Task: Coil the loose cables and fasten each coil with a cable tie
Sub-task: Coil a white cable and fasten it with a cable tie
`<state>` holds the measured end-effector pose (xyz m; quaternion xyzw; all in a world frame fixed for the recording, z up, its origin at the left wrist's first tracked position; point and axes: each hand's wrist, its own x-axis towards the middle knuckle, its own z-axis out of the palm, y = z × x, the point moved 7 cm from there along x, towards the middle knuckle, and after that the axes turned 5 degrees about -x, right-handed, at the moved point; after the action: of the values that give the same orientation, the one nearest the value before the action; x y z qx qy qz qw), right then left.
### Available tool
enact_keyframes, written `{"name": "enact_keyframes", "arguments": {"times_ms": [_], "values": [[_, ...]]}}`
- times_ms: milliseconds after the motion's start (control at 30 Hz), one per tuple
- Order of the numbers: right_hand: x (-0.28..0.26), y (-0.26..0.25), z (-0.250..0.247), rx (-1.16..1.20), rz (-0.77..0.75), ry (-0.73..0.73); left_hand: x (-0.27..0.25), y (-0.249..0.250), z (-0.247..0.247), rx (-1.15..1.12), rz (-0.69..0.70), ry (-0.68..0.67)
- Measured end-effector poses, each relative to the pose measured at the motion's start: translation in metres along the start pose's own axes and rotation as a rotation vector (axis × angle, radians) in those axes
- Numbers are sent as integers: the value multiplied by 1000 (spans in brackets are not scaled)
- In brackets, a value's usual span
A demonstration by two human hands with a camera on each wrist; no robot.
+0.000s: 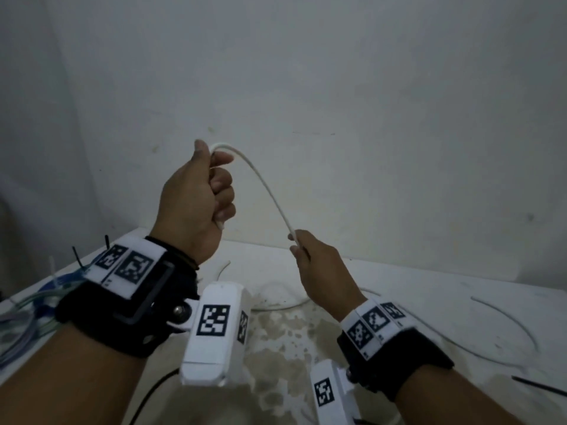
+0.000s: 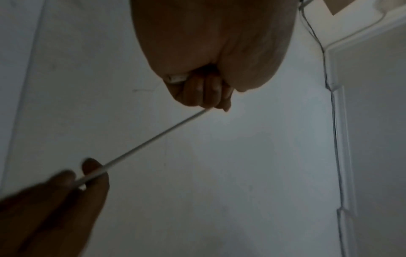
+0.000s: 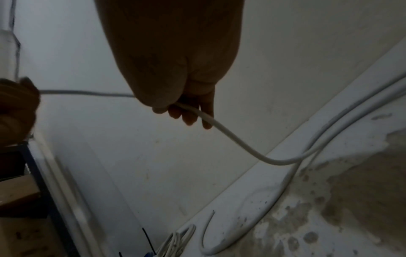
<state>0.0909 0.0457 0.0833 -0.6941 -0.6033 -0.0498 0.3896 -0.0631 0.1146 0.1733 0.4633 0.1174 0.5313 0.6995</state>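
Note:
A thin white cable [image 1: 266, 188] arcs through the air between both hands, above the table. My left hand [image 1: 196, 194] is raised in a fist, gripping the cable's end, whose white plug [image 2: 178, 78] shows under the curled fingers. My right hand [image 1: 302, 248] is lower and to the right, pinching the same cable [image 3: 230, 137] between thumb and fingers. From there the cable hangs down and trails in loose curves over the white table [image 3: 274, 200]. The cable [image 2: 151, 140] runs taut between the two hands in the left wrist view.
Coiled blue and clear cables [image 1: 33, 305] with black cable ties [image 1: 78, 257] lie at the table's left edge. A loose black cable tie [image 1: 540, 386] lies at the right. A black cable [image 1: 153, 391] runs near the front. A wall stands close behind the stained table.

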Motion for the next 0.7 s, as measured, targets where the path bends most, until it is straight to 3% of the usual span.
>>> {"name": "enact_keyframes", "arguments": {"times_ms": [133, 267, 400, 567, 700], "values": [[-6, -11, -2, -246, -33, -97, 6, -13, -14, 125, 9, 53], [-18, -45, -2, -510, -253, -134, 0, -29, -18, 385, 76, 70], [-28, -72, -1, -663, -403, -161, 0, -50, -26, 428, -44, 88], [-31, -93, -12, -705, -492, -194, -12, -66, -15, 732, -129, -97], [-21, -94, -29, -698, -501, -82, -21, -65, -5, 987, -101, -244]]}}
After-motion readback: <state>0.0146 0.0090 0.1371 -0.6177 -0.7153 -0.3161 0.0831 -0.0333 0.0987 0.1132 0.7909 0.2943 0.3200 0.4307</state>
